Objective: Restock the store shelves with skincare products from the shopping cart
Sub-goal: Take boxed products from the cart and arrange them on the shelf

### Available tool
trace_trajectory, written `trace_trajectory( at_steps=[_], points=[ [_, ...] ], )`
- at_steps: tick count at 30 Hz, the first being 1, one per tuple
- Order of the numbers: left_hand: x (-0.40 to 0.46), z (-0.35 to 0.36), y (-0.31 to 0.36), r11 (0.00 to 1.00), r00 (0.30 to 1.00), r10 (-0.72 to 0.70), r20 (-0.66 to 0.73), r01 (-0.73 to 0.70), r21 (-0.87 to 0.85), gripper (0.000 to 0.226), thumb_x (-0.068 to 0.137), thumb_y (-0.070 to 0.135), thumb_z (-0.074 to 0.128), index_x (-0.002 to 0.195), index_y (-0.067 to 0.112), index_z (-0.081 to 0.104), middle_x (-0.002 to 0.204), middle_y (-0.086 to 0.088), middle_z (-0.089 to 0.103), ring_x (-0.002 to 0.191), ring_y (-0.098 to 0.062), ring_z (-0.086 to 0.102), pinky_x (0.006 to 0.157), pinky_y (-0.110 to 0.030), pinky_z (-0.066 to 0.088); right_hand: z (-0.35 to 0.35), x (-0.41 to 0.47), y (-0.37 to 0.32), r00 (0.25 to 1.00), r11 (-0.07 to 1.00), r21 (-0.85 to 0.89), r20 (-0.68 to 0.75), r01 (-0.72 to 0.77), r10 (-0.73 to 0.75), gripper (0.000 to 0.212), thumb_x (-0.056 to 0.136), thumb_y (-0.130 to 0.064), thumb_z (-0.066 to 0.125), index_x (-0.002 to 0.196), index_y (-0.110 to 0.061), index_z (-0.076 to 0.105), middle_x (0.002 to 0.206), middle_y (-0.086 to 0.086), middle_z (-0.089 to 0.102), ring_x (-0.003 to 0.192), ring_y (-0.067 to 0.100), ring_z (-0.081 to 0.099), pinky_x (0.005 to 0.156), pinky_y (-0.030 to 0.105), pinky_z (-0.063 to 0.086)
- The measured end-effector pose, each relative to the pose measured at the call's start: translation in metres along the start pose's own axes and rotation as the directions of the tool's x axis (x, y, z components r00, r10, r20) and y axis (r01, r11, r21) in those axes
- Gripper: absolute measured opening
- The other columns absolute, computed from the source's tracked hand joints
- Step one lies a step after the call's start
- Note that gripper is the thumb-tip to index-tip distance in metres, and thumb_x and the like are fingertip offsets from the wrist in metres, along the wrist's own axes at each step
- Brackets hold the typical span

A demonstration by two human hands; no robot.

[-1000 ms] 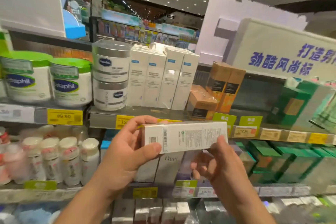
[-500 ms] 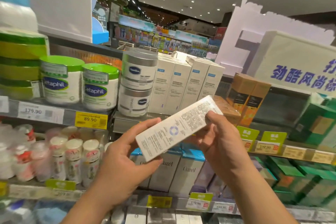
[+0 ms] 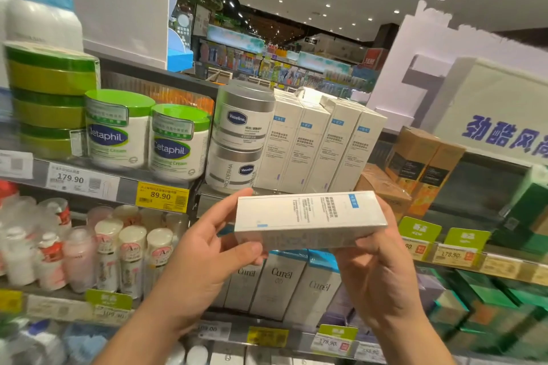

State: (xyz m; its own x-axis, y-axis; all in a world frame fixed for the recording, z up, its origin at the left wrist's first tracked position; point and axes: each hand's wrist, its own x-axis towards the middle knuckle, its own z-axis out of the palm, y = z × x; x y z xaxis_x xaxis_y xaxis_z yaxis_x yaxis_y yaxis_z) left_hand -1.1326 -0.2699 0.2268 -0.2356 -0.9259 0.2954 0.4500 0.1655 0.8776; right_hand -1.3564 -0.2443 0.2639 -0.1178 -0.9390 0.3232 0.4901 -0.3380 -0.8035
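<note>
Now level, white box (image 3: 308,216), previously tilted, between both hands (image 3: 207,258).

One camera on my head, facing forward at the shelves (image 3: 160,187), close up; my hands sit at six o'clock, store ceiling at twelve o'clock.

The box (image 3: 308,218) lies level between both hands, before the shelf (image 3: 166,184); Cetaphil tubs (image 3: 148,133) stand left of the Vaseline jars (image 3: 240,139)
</note>
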Motion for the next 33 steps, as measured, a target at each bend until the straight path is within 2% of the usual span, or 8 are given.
trace_trajectory(
  at_steps=[4, 10, 15, 20, 24, 27, 30, 33],
  points=[
    [0.0, 0.002, -0.002, 0.999, 0.999, 0.038, 0.001, -0.038, -0.002, 0.07, 0.066, -0.001, 0.075, 0.126, 0.034, 0.067, 0.123, 0.0, 0.071, 0.1, -0.027, 0.073, 0.076, -0.031, 0.062, -0.004, -0.004, -0.002, 1.0, 1.0, -0.024, -0.001, -0.021, 0.021, 0.075, 0.062, 0.003, 0.054, 0.134, -0.013, 0.052, 0.12, 0.022, 0.068, 0.118, 0.038, 0.063, 0.08, 0.045, 0.062],
    [0.002, 0.013, -0.003, 0.996, 0.994, 0.088, -0.067, -0.088, 0.004, 0.068, 0.073, -0.017, 0.07, 0.127, 0.025, 0.063, 0.115, 0.001, 0.074, 0.092, -0.023, 0.073, 0.075, -0.03, 0.063, 0.017, 0.003, -0.018, 0.995, 0.978, -0.184, -0.048, -0.096, 0.089, 0.091, 0.07, -0.044, 0.089, 0.149, -0.033, 0.045, 0.127, 0.015, 0.07, 0.114, 0.032, 0.068, 0.072, 0.047, 0.061],
    [0.012, 0.028, -0.006, 0.983, 0.967, 0.183, -0.175, -0.186, 0.001, 0.067, 0.069, -0.009, 0.076, 0.126, 0.023, 0.061, 0.114, 0.006, 0.074, 0.098, -0.023, 0.075, 0.081, -0.028, 0.061, 0.039, 0.015, -0.021, 0.995, 0.981, -0.189, -0.098, -0.054, 0.035, 0.057, 0.085, -0.021, 0.074, 0.138, -0.016, 0.053, 0.119, 0.011, 0.075, 0.11, 0.026, 0.072, 0.078, 0.041, 0.064],
    [0.018, 0.044, -0.008, 0.949, 0.936, 0.287, -0.206, -0.248, 0.192, 0.067, 0.077, -0.014, 0.077, 0.121, 0.034, 0.06, 0.109, 0.016, 0.075, 0.1, -0.01, 0.074, 0.082, -0.026, 0.06, 0.061, 0.018, -0.001, 0.988, 0.959, -0.243, -0.08, -0.146, 0.13, 0.055, 0.078, -0.019, 0.076, 0.13, -0.012, 0.057, 0.116, 0.007, 0.077, 0.109, 0.027, 0.074, 0.095, 0.048, 0.059],
    [0.027, 0.038, -0.011, 0.882, 0.921, 0.345, -0.184, -0.251, 0.398, 0.065, 0.08, 0.011, 0.085, 0.125, 0.049, 0.057, 0.119, 0.015, 0.071, 0.11, -0.01, 0.069, 0.091, -0.038, 0.059, 0.065, 0.033, -0.007, 0.99, 0.941, -0.319, -0.118, -0.11, 0.076, 0.043, 0.089, -0.004, 0.073, 0.129, -0.012, 0.059, 0.11, 0.005, 0.078, 0.104, 0.023, 0.075, 0.09, 0.042, 0.062],
    [0.032, 0.032, -0.007, 0.757, 0.916, 0.377, -0.136, -0.22, 0.616, 0.064, 0.083, 0.036, 0.081, 0.139, 0.048, 0.051, 0.136, 0.026, 0.054, 0.125, 0.003, 0.054, 0.104, -0.031, 0.05, 0.066, 0.045, -0.012, 0.994, 0.843, -0.537, -0.103, -0.036, -0.023, 0.045, 0.088, -0.005, 0.076, 0.128, -0.017, 0.058, 0.104, -0.007, 0.078, 0.101, 0.009, 0.074, 0.09, 0.036, 0.062],
    [0.037, 0.03, -0.006, 0.76, 0.935, 0.335, -0.117, -0.195, 0.62, 0.069, 0.088, 0.038, 0.075, 0.146, 0.052, 0.042, 0.143, 0.031, 0.043, 0.126, 0.007, 0.049, 0.105, -0.022, 0.044, 0.067, 0.058, -0.014, 0.996, 0.796, -0.604, -0.044, 0.034, -0.075, 0.047, 0.088, -0.006, 0.077, 0.129, -0.017, 0.056, 0.104, -0.012, 0.076, 0.099, 0.0, 0.072, 0.079, 0.02, 0.06],
    [0.043, 0.029, -0.008, 0.778, 0.95, 0.295, -0.1, -0.179, 0.602, 0.074, 0.092, 0.028, 0.073, 0.149, 0.057, 0.036, 0.138, 0.046, 0.034, 0.128, 0.004, 0.049, 0.107, -0.027, 0.047, 0.066, 0.07, -0.01, 0.991, 0.722, -0.685, 0.001, 0.099, -0.135, 0.051, 0.087, -0.007, 0.079, 0.131, -0.022, 0.056, 0.108, -0.011, 0.075, 0.102, 0.004, 0.07, 0.085, 0.027, 0.061]
  ],
)
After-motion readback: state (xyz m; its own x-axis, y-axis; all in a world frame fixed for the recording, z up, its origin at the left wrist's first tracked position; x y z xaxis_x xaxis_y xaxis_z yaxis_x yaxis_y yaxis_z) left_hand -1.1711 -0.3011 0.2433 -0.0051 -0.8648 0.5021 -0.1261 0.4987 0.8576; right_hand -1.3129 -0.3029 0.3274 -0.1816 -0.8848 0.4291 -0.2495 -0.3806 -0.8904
